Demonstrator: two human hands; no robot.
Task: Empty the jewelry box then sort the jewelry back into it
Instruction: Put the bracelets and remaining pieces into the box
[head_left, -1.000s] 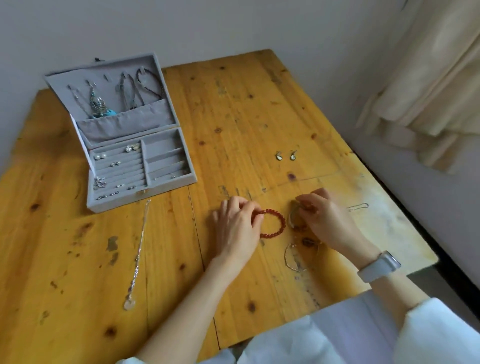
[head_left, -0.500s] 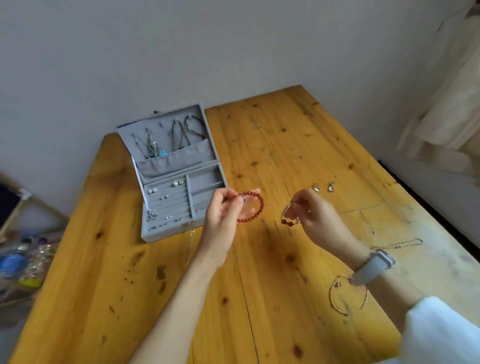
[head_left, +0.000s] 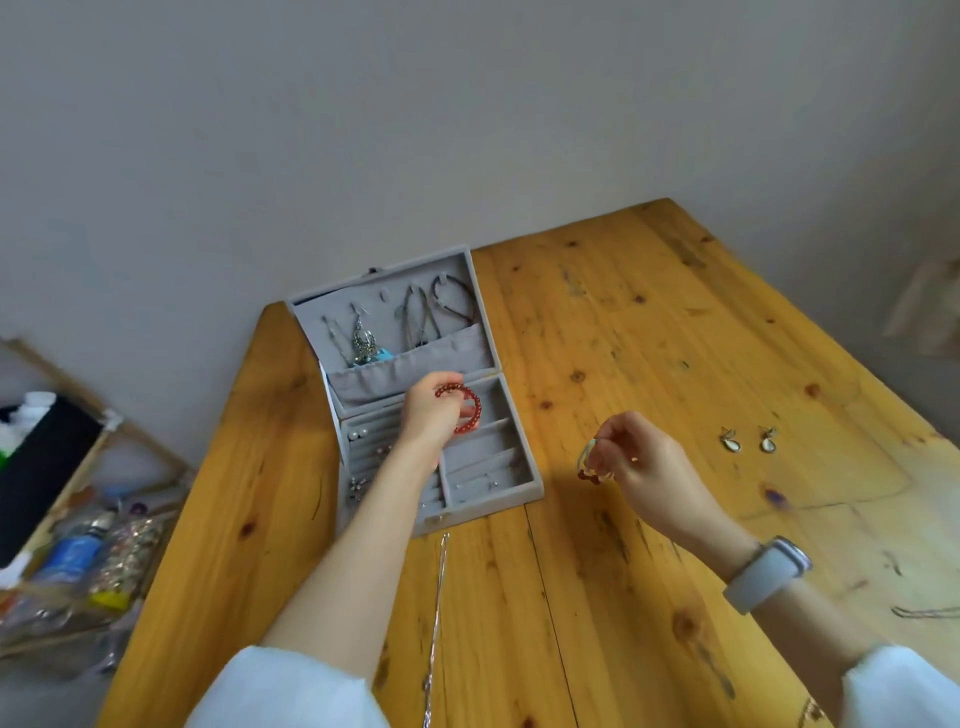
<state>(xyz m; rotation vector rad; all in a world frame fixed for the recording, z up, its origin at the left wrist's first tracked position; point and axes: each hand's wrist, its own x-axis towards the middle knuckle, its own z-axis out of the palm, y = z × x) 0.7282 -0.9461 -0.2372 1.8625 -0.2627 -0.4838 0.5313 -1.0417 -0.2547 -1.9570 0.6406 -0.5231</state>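
The grey jewelry box (head_left: 530, 483) stands open on the wooden table (head_left: 649, 338), with necklaces hanging in its lid and small earrings in its ring rolls. My left hand (head_left: 431, 415) pinches a red bead bracelet (head_left: 467, 410) above the box's right compartments. My right hand (head_left: 639, 457) hovers over the table right of the box and pinches a thin bangle with red beads (head_left: 589, 462). A pair of drop earrings (head_left: 748, 440) lies on the table to the right. A silver chain necklace (head_left: 439, 597) lies in front of the box.
Another thin chain (head_left: 924, 612) lies near the table's right edge. A wooden rack with bottles and clutter (head_left: 78, 540) stands on the floor to the left. The wall is just behind the table.
Both hands lifted off the table with their bracelets. My left hand carried the red bead bracelet left and over the open box. The camera tilted up.
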